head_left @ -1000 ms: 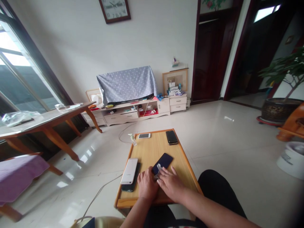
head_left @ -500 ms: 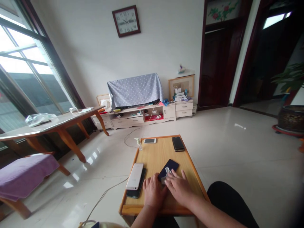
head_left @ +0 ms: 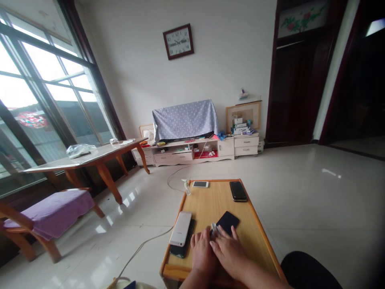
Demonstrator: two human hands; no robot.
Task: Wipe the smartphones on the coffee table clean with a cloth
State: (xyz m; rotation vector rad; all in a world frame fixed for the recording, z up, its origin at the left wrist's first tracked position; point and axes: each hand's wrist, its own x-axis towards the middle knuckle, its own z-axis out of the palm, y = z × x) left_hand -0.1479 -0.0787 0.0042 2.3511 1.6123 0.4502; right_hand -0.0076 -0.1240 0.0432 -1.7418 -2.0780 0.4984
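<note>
A dark blue phone (head_left: 227, 223) lies flat on the small wooden table, its near end covered by my hands. My left hand (head_left: 203, 249), fingers bent, grips that near end from the left. Over the phone's lower part, my right hand (head_left: 227, 249) presses a crumpled white tissue (head_left: 213, 227) under its fingers; part of the tissue sticks out between both hands. Left of my hands, a pale pink phone (head_left: 181, 228) rests on top of a black phone (head_left: 182, 251).
Farther along the table (head_left: 210, 200) stand a small clear pump bottle (head_left: 187, 188), a white phone (head_left: 200, 184) and stacked dark phones (head_left: 238, 190). A cable (head_left: 141, 245) runs across the floor at left. Beyond is a low TV cabinet (head_left: 171, 157); a chair with purple cloth (head_left: 60, 212) stands left.
The camera view has turned left, so everything sits further right. My right hand and the tissue have slid toward the near end of the dark blue phone, closer to my left hand.
</note>
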